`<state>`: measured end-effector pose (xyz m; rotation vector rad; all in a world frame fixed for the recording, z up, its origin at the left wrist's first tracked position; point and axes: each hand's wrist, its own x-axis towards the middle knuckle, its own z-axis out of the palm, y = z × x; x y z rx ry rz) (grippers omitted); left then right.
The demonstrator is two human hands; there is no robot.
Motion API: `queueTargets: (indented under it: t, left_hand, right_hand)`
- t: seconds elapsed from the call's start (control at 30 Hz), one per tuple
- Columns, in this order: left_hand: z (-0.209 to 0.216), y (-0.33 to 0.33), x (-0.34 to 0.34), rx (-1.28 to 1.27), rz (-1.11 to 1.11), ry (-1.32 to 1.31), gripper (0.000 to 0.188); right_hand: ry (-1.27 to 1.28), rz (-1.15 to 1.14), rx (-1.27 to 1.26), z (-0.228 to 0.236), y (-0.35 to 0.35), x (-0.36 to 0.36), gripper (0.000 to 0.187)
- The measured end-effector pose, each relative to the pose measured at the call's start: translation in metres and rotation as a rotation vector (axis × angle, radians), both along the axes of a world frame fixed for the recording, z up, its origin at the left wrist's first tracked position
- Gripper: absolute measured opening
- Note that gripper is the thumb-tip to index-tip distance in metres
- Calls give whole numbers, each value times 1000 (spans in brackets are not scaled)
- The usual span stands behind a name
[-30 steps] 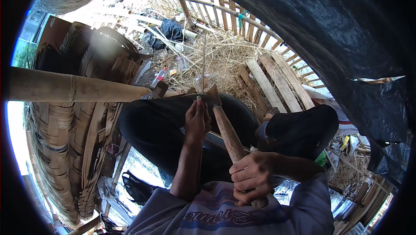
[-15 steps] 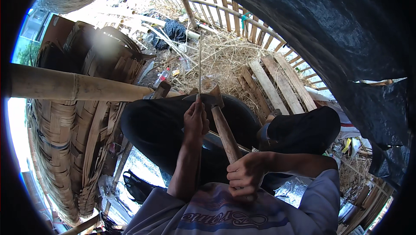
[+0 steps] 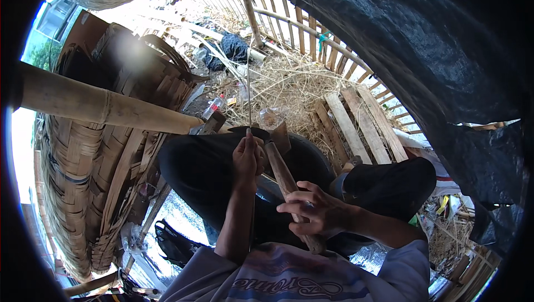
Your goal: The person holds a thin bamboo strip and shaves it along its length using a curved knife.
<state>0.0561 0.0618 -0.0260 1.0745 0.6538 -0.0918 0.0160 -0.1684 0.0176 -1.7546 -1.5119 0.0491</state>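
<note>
In my left hand (image 3: 248, 160) a thin bamboo strip (image 3: 250, 99) is pinched, pointing up and away from me; its lower part runs back along my forearm. Beside that hand, a dark blade (image 3: 259, 133) lies across the strip near my knee. It belongs to a knife with a long, worn wooden handle (image 3: 282, 173). Round the lower half of this handle my right hand (image 3: 320, 212) is loosely closed, fingers somewhat apart. The handle's butt end shows below the hand, close to my shirt.
A thick bamboo pole (image 3: 119, 110) crosses at left, before woven bamboo panels (image 3: 69, 174). Wooden planks (image 3: 356, 118) lie ahead right, beside dry straw (image 3: 295, 82). A black tarp (image 3: 423, 40) hangs at right. A plastic bottle (image 3: 213, 106) and a black bag (image 3: 233, 47) lie ahead.
My right hand has shifted up the handle and loosened its fingers, baring the butt end. My left hand still pinches the strip. The whole view has tilted slightly.
</note>
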Motion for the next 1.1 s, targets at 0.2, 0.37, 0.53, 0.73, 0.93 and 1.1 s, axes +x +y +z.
queueTargets:
  t: [0.2,0.37,0.53,0.73,0.93,1.1]
  left_hand:
    - [4,-8,3,68,10,36,30]
    - [3,-16,5,61,-35,63,31]
    - [-11,-21,4,265,-74,-15,33]
    - [-7,-25,-1,242,-99,-36,35]
    - [-26,-30,-7,164,-118,-51,32]
    - [-51,-52,-22,408,-195,-109,31]
  right_hand:
    - [950,-98,66,-17,-15,-54,44]
    - [2001,194,610,-18,-30,-73,42]
    - [2080,-162,684,-5,-28,-61,57]
    - [1916,-488,219,8,-1,-68,55]
    - [2007,-615,289,7,13,-90,53]
    - [1919,-651,395,-12,35,-100,52]
